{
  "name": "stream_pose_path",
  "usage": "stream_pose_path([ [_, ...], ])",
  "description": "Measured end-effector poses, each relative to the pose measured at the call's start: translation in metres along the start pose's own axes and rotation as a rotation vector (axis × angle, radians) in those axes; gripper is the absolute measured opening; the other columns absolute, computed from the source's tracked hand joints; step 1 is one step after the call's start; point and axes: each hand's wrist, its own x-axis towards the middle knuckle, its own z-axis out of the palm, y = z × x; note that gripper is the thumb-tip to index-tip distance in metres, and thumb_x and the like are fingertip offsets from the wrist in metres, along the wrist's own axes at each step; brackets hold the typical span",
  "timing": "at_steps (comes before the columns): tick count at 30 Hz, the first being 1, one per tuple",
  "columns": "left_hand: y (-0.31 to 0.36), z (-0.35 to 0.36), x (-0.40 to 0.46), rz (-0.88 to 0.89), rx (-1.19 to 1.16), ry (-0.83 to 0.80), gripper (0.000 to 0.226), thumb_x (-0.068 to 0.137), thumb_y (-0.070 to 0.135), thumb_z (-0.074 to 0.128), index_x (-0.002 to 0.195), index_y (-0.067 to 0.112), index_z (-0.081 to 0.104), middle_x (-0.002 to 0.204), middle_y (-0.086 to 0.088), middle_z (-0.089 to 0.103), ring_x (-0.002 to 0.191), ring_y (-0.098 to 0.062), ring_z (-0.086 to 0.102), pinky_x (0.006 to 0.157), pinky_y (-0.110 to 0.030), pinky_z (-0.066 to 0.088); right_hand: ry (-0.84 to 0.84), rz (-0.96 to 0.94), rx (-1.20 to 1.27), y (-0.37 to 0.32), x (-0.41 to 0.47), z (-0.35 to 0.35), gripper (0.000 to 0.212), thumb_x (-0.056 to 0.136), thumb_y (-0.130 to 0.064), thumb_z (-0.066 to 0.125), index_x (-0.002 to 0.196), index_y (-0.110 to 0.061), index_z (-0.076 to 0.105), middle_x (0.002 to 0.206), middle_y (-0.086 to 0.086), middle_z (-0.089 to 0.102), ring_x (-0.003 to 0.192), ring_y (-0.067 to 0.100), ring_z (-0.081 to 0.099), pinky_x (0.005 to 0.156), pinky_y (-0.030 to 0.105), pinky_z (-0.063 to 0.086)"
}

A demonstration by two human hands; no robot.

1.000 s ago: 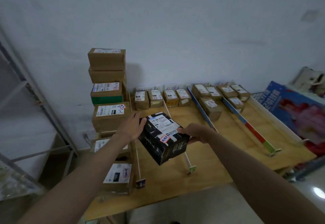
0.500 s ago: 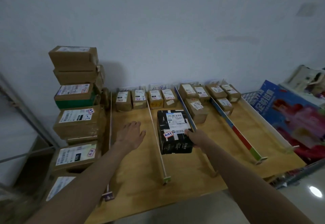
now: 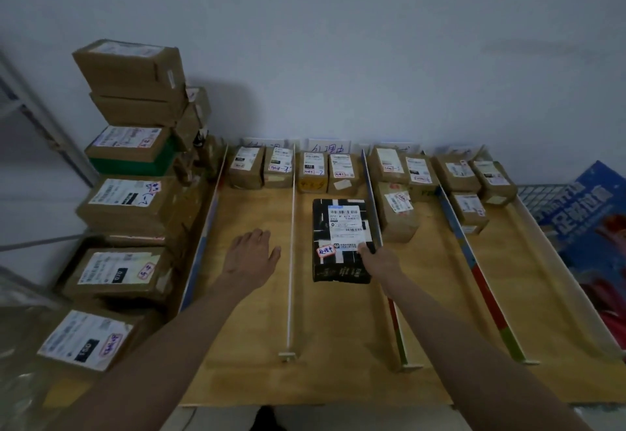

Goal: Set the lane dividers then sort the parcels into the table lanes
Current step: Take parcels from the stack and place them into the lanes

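The black cardboard parcel, airborne in both hands a second ago, now lies sorted mid-tabletop in the second lane, right hand fingertips touching it, left hand flat, empty.

You can read "070" on the black patch of the brown parcel stacked at left; the other labels are too blurred.

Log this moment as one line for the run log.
black cardboard parcel: flat in second lane | right hand: fingertips on its near right corner | left hand: open over first lane
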Motion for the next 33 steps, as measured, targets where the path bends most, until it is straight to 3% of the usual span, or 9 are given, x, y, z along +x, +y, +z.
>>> stream_pose_path([
  [9, -0.001, 0.016, 0.073, -0.040, -0.016, -0.033, 0.055, 0.103, 0.046, 0.032, 0.147, 0.014, 0.038, 0.147, -0.006, 0.046, 0.134, -0.022, 0.043, 0.113, -0.037, 0.031, -0.052, -0.001, -0.043, -0.014, 0.073, 0.020, 0.049, 0.099, -0.047, 0.047, 0.108, -0.003, 0.064, 0.098, 0.010, 0.069, 0.091, 0.024, 0.067, 0.084, 0.041, 0.058],
  [14, -0.002, 0.029, 0.121, -0.044, -0.051, -0.062, 0.055, 0.103, 0.046, 0.031, 0.149, 0.015, 0.036, 0.149, -0.005, 0.044, 0.137, -0.021, 0.040, 0.115, -0.037, 0.028, -0.089, 0.035, -0.057, -0.028, 0.115, 0.033, 0.036, 0.101, -0.043, 0.047, 0.100, -0.009, 0.059, 0.087, 0.003, 0.065, 0.081, 0.015, 0.064, 0.073, 0.030, 0.057],
  [20, -0.019, 0.049, 0.170, -0.044, -0.067, -0.086, 0.054, 0.104, 0.044, 0.032, 0.149, 0.014, 0.036, 0.151, -0.004, 0.041, 0.140, -0.020, 0.036, 0.116, -0.036, 0.025, -0.115, 0.055, -0.035, -0.039, 0.171, 0.061, 0.037, 0.101, -0.042, 0.047, 0.112, -0.010, 0.061, 0.102, 0.005, 0.068, 0.089, 0.016, 0.066, 0.073, 0.030, 0.057],
  [25, -0.032, 0.070, 0.195, -0.046, -0.067, -0.102, 0.055, 0.104, 0.043, 0.033, 0.150, 0.015, 0.034, 0.154, -0.005, 0.038, 0.143, -0.020, 0.032, 0.119, -0.037, 0.024, -0.113, 0.058, -0.040, -0.042, 0.198, 0.081, 0.037, 0.102, -0.039, 0.046, 0.116, -0.007, 0.059, 0.107, 0.006, 0.067, 0.093, 0.016, 0.064, 0.058, 0.019, 0.045],
  [30, -0.041, 0.086, 0.210, -0.045, -0.079, -0.130, 0.056, 0.104, 0.042, 0.033, 0.151, 0.013, 0.034, 0.155, -0.006, 0.037, 0.143, -0.021, 0.033, 0.119, -0.037, 0.023, -0.124, 0.073, -0.037, -0.037, 0.219, 0.094, 0.037, 0.101, -0.039, 0.048, 0.117, -0.007, 0.056, 0.110, 0.007, 0.065, 0.095, 0.017, 0.064, 0.059, 0.018, 0.047],
  [33, -0.042, 0.090, 0.214, -0.043, -0.082, -0.137, 0.056, 0.104, 0.043, 0.033, 0.151, 0.014, 0.033, 0.155, -0.006, 0.037, 0.143, -0.020, 0.032, 0.118, -0.037, 0.023, -0.121, 0.089, -0.026, -0.036, 0.228, 0.101, 0.038, 0.100, -0.040, 0.049, 0.116, -0.006, 0.056, 0.111, 0.009, 0.065, 0.096, 0.019, 0.065, 0.070, 0.029, 0.058],
])
